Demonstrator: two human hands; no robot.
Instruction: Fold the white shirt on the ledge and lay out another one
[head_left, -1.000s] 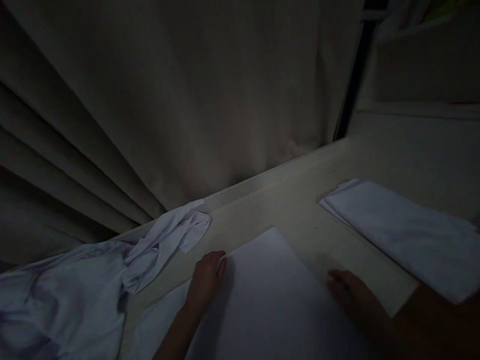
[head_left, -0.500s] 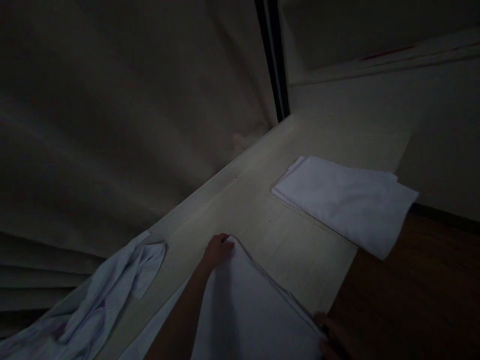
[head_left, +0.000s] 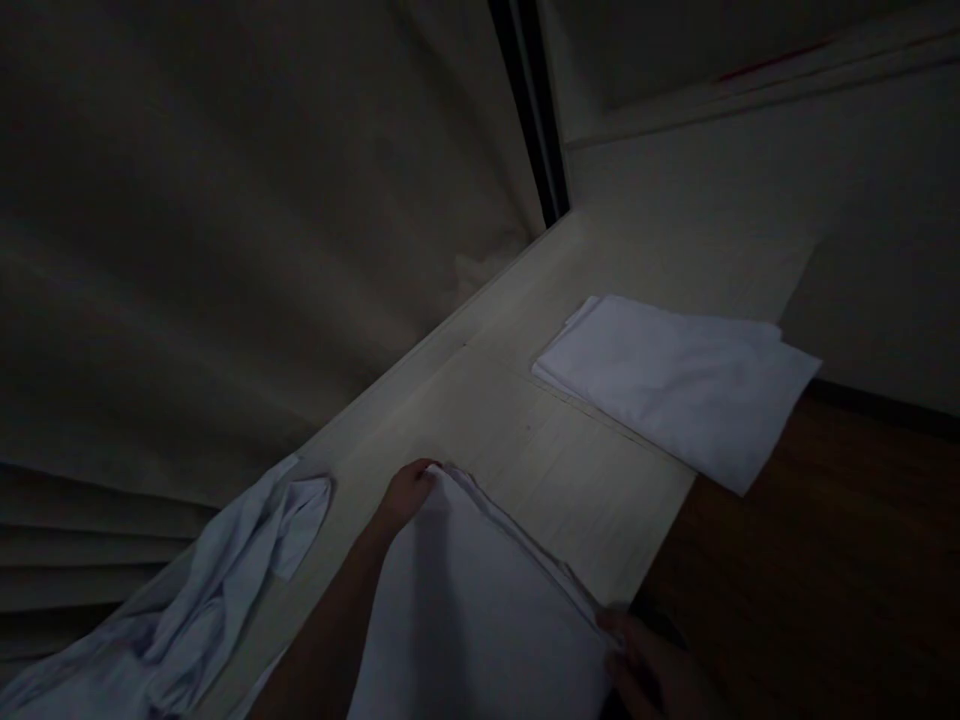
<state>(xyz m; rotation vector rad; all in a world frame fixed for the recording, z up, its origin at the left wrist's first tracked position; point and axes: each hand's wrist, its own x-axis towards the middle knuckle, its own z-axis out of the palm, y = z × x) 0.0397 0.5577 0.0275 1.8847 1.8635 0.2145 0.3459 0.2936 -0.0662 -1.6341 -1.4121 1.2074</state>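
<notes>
A white cloth (head_left: 472, 610) lies in layers at the near end of the pale ledge (head_left: 480, 410). At its far left corner, my left hand (head_left: 409, 492) pinches the edge between thumb and fingers. My right hand (head_left: 637, 655) grips the same cloth by its right corner, close to the ledge's front edge; that hand is dim and partly blurred. Between both hands the cloth's far edge runs fairly straight, with several layers showing. The cloth's near part drops out of view at the bottom.
A folded white cloth (head_left: 675, 385) lies farther along the ledge, one corner hanging over the edge. Crumpled pale fabric (head_left: 202, 610) lies at the left. A beige curtain (head_left: 225, 220) hangs behind the ledge. Brown wooden floor (head_left: 810, 560) shows at the right.
Both hands and the held cloth have shifted slightly left in view. The camera view has also moved a little, so the folded cloth appears higher and farther left.
</notes>
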